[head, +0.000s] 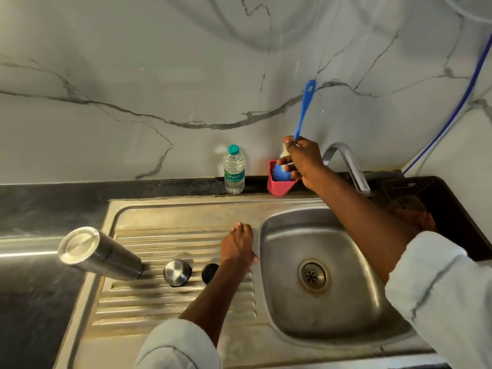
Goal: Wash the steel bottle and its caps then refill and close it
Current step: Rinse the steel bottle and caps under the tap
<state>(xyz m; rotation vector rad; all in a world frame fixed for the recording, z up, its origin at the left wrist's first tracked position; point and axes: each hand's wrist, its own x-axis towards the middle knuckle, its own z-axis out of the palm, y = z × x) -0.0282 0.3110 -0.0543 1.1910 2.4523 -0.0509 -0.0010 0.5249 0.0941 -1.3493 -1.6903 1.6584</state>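
1 cylindrical stainless-steel bottle (99,253) stands upside down on the ribbed drainboard (149,302) of the steel sink unit, base up and leaning toward the left in this wide view. Just right of it sit 2 caps: 1 round steel cap with a black rim (177,272) and 1 smaller round black cap (209,272), near each other but apart. There is 1 sink basin (282,302) with 1 drain, 1 bent steel tap (346,163), 1 clear plastic water bottle with a green lid (234,169) against the marble wall, 1 pink plastic holder (278,186) beside it, and 1 blue long-handled bottle brush (303,113).

The left hand (238,246) lies on the drainboard at the basin's edge, fingers loosely bent, palm down, holding nothing, right next to the black cap. The right hand (300,162) reaches forward over the basin, arm extended, and pinches the brush handle low down with thumb and fingertips; the handle points up along the wall while the blue bristles sit in the pink holder.

The brush's bristle head is partly hidden by the fingers and the holder's rim. The black cap is partly covered by the left wrist. 1 dark crate (439,206) at the right is cut off by the right arm, its contents hard to make out. 1 blue hose (463,102) runs off the top right edge.
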